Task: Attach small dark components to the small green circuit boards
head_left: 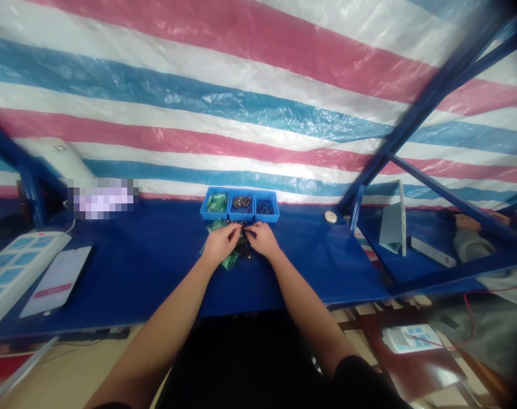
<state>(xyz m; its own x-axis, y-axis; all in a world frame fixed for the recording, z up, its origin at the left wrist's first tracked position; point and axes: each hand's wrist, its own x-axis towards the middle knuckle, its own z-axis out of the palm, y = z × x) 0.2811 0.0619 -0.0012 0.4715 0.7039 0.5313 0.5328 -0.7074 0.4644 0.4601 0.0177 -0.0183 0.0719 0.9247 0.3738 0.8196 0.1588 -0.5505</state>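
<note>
My left hand [222, 242] and my right hand [262, 238] meet over a small mixed pile on the blue table. Fingertips of both are pinched close together, and whatever they hold is too small to name. Dark and brassy small parts [244, 250] lie between and below the hands. Green plastic pieces [229, 261] stick out around my left hand. Just beyond stand three blue bins in a row: the left bin [204, 214] has green pieces, the middle bin [240, 216] brassy bits, the right bin [267, 218] dark pieces.
A phone [58, 281] and a white power strip [22, 267] lie on the left of the table [139, 272]. A round cream object [330, 217] sits at right, near a blue frame post [357, 209]. Beyond it are a propped tablet [395, 218] and another person's arm [471, 244].
</note>
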